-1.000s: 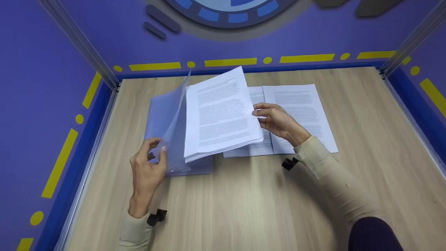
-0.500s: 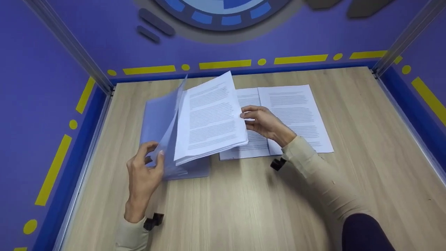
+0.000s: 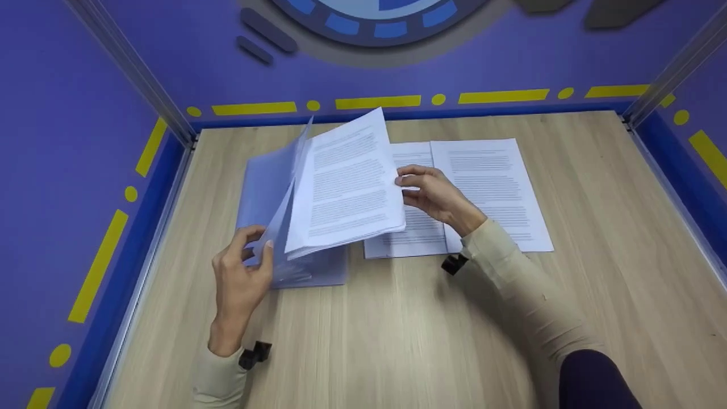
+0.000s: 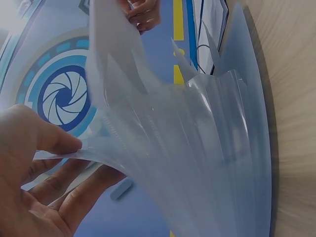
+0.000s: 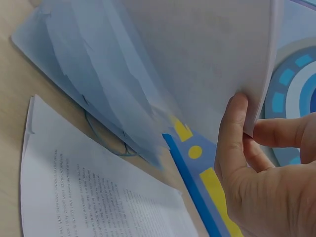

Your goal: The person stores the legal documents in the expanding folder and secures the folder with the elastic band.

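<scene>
A translucent blue plastic folder (image 3: 261,176) with several clear sleeves (image 4: 197,133) lies opened on the table at left. My left hand (image 3: 244,272) pinches the edge of one raised sleeve between thumb and fingers, as the left wrist view also shows. My right hand (image 3: 437,193) pinches the right edge of a printed paper stack (image 3: 352,187), thumb on the printed face and fingers behind. The stack is held tilted above the folder. Its left edge meets the raised sleeve; in the left wrist view its lower corner shows close by the plastic. Whether it is inside the sleeve, I cannot tell.
Two printed paper piles (image 3: 483,193) lie side by side on the wooden table (image 3: 386,341), right of the folder and partly under my right hand. Blue panels (image 3: 85,142) with yellow marks wall the table at the back and both sides.
The paper stack and my right hand have shifted left, closer to the raised sleeve. My left hand keeps its pinch on the sleeve in about the same place.
</scene>
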